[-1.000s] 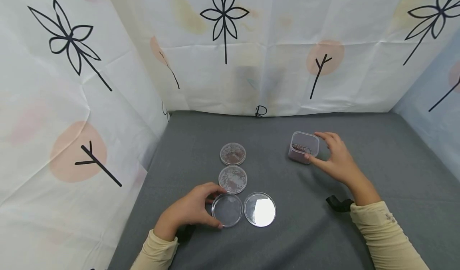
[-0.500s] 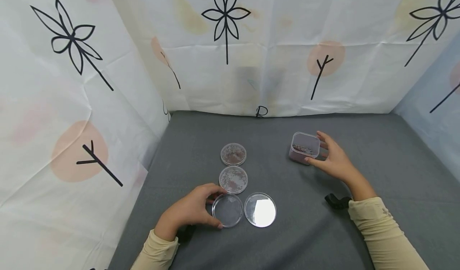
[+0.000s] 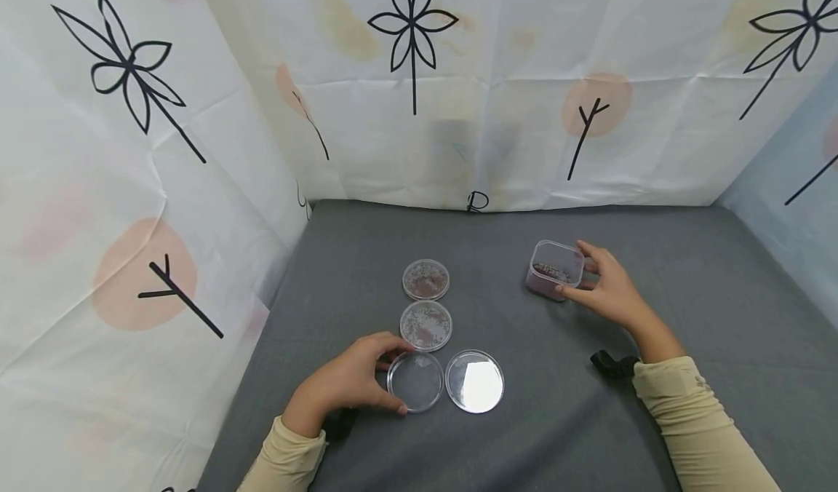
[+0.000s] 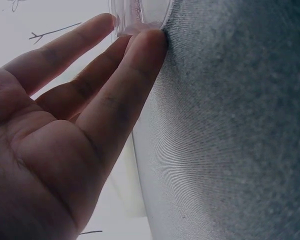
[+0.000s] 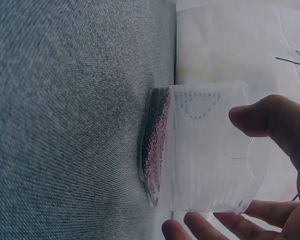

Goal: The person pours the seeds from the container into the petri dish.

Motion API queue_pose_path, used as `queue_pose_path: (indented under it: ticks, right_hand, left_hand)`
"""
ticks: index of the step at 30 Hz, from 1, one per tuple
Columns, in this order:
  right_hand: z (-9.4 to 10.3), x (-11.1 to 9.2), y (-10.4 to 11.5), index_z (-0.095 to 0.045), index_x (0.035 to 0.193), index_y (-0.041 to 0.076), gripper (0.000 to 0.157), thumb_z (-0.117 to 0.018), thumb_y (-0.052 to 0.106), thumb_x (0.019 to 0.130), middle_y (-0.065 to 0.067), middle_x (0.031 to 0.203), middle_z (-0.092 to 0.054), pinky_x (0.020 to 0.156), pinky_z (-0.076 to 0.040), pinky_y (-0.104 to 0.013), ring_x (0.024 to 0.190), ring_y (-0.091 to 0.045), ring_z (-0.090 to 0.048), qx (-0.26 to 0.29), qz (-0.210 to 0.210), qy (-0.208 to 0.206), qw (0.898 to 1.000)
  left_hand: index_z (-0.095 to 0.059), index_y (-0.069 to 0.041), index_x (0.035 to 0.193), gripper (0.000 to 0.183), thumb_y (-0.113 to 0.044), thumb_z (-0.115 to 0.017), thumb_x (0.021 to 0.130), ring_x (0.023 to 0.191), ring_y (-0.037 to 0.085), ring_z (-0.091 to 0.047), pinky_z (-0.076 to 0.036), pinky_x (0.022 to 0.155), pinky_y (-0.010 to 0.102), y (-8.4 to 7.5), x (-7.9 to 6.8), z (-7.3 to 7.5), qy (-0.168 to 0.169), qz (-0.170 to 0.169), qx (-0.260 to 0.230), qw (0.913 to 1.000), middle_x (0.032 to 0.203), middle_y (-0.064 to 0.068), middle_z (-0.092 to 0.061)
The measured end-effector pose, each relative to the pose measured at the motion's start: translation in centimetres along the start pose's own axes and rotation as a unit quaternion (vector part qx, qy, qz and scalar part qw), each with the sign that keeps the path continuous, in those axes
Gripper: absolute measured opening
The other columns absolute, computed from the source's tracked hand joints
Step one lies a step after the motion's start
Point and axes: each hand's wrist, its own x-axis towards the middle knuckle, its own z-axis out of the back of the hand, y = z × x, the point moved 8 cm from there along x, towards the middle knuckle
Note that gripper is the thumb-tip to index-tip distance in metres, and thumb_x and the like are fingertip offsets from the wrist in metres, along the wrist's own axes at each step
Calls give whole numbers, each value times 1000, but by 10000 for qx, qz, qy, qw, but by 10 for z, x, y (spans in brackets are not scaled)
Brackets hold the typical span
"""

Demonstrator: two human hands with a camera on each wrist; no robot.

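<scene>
My left hand (image 3: 350, 379) holds a clear petri dish (image 3: 415, 383) by its edge, thumb at the near side and fingers at the far side. In the left wrist view the thumb and a fingertip meet the wall of the dish (image 4: 140, 25). My right hand (image 3: 612, 292) grips a translucent plastic box (image 3: 543, 282) from its right side. The right wrist view shows the box (image 5: 210, 155) standing on the cloth, with small pinkish grains (image 5: 156, 145) in its bottom. The thumb presses near its rim, and the fingers lie along the opposite side.
Beyond the left hand, two petri dishes with pinkish grains, a nearer one (image 3: 425, 325) and a farther one (image 3: 425, 280), stand in a line. Another clear dish piece (image 3: 474, 381) reflects light beside the held dish. Grey cloth (image 3: 524, 434) covers the table; patterned white curtains (image 3: 497, 128) enclose it.
The fingers of my right hand have shifted slightly from the box's rim to lower along its side. The left hand, the dishes and the box stay in place.
</scene>
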Motion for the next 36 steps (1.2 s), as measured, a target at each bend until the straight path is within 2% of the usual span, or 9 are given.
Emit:
queue_pose_path:
  ticks: [11, 20, 24, 30, 36]
  right_hand:
    - [-5, -1, -6, -24, 166, -4, 98, -83, 28, 95, -36, 165, -31, 99, -60, -64, 142, -58, -47, -86, -292, 193, 9994]
    - [-5, -3, 1, -34, 162, -2, 94, -88, 26, 90, -33, 160, -40, 91, -65, -56, 136, -56, -54, -52, -161, -70, 9998]
    - [-6, -6, 12, -41, 158, 0, 91, -91, 23, 86, -28, 154, -48, 89, -66, -53, 134, -52, -57, 17, 102, -302, 9995]
    - [-15, -12, 41, -49, 151, 0, 88, -96, 13, 78, -24, 144, -56, 88, -64, -61, 129, -49, -59, 131, 804, -647, 9946]
    - [-29, -20, 73, -54, 146, 3, 90, -100, 14, 70, -17, 137, -61, 86, -65, -58, 123, -37, -62, -179, 1559, -766, 9846]
  left_hand:
    - [-67, -5, 137, 80, -21, -104, 67, 121, 27, -65, -61, 105, 36, 0, 0, 1, -67, 103, -4, 9999, 131, 9, -66]
    - [-66, -5, 137, 79, -20, -103, 69, 120, 27, -65, -61, 105, 36, -2, 2, 2, -152, 15, 98, 9998, 130, 10, -66]
    - [-66, -4, 137, 79, -19, -102, 69, 121, 27, -65, -61, 106, 37, -2, 3, 3, -145, 1, 44, 9999, 130, 10, -66]
    - [-66, -5, 138, 79, -20, -103, 69, 121, 27, -65, -61, 106, 36, -1, 3, 4, -180, 7, 36, 9998, 131, 10, -65]
    - [-65, -5, 139, 80, -21, -103, 70, 123, 28, -65, -61, 107, 39, 0, 2, 3, -153, 31, -72, 9999, 132, 10, -65]
